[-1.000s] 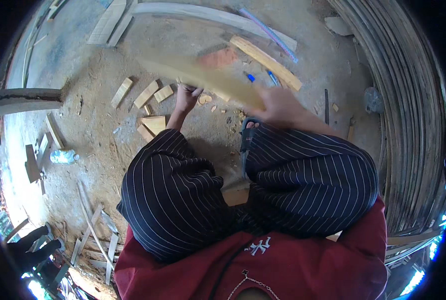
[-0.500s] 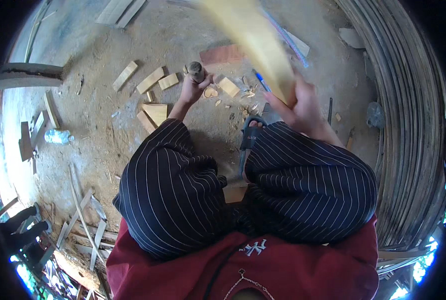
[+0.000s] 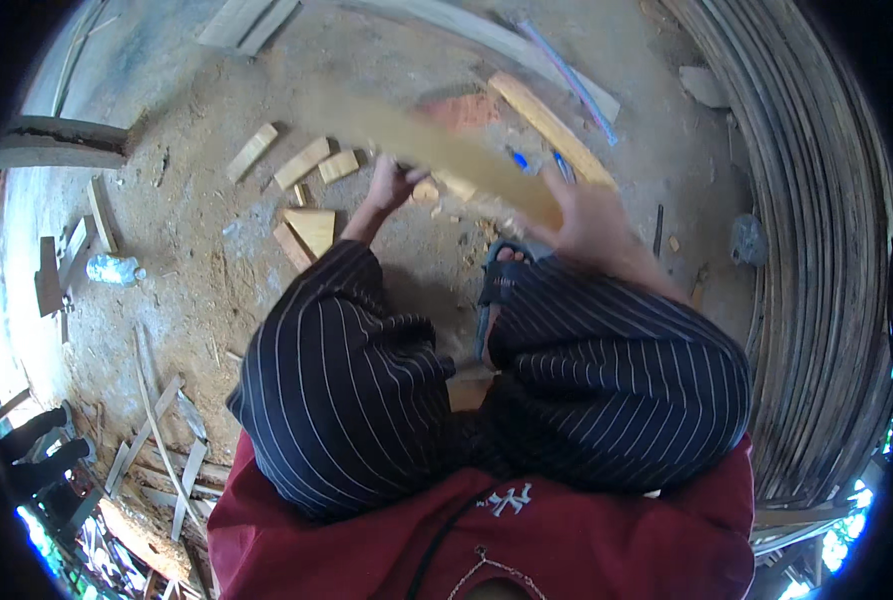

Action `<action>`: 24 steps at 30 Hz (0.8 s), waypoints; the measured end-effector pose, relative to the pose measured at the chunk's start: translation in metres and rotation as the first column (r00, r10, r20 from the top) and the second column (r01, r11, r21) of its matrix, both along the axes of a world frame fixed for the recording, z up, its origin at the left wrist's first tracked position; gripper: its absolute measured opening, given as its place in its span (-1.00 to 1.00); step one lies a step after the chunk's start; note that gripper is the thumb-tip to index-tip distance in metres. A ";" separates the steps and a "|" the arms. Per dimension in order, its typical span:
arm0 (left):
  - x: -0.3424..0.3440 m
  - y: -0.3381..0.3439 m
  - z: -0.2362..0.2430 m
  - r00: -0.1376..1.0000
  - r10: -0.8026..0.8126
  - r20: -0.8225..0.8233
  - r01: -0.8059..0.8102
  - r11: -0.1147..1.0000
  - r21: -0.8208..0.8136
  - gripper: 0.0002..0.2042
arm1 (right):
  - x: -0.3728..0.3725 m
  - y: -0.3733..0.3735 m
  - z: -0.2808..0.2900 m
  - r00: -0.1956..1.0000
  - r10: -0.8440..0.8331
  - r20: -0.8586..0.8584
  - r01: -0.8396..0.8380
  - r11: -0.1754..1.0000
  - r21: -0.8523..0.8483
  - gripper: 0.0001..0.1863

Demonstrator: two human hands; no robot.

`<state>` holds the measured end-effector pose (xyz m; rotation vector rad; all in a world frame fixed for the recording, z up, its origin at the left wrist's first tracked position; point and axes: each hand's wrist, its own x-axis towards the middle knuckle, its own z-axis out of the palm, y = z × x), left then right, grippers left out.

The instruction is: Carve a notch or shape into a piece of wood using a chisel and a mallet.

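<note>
My right hand [image 3: 591, 225] grips the near end of a pale wooden bat-like piece [image 3: 466, 165], smeared by motion. Its far end reaches leftward over my left hand [image 3: 391, 185]. Closed fingers of the left hand hold an upright tool with a round wooden handle; the wooden piece now covers its top, and its lower end is hidden. Right beside the left hand, a small light wood piece [image 3: 425, 191] with a curved edge lies on the ground among chips. A reddish board [image 3: 466, 110] lies just beyond.
Several small wood blocks [image 3: 302, 163] lie left of my left hand. Beyond my right hand are a long wood strip [image 3: 551, 130] and a blue pen-like thing [image 3: 520, 160]. Long stacked strips [image 3: 816, 250] line the right side. A plastic bottle [image 3: 114, 269] lies at left.
The wooden piece in my right hand has swung down and left, from pointing away to lying across above my left hand. The round handle top, visible before, is now covered.
</note>
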<state>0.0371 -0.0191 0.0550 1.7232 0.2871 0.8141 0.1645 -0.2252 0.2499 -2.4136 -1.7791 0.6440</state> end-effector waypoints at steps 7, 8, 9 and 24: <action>0.006 -0.008 -0.017 0.996 -0.085 -0.041 0.070 0.957 -0.280 -0.81 | 0.000 -0.018 -0.017 0.977 -0.181 -0.112 0.195 0.972 0.129 -0.47; 0.002 0.003 -0.020 0.997 -0.067 -0.048 0.051 0.961 -0.272 -0.81 | -0.002 -0.010 -0.020 0.991 -0.129 0.035 0.130 0.991 -0.023 -0.48; -0.001 0.020 -0.022 0.983 -0.091 -0.162 0.055 0.975 -0.214 -0.81 | -0.002 -0.005 -0.018 0.994 -0.110 0.026 0.110 0.994 -0.015 -0.48; -0.007 0.027 -0.001 0.975 -0.101 -0.199 0.016 0.922 -0.387 -0.81 | -0.009 -0.085 -0.113 0.959 -0.282 0.003 0.265 0.898 -0.351 -0.43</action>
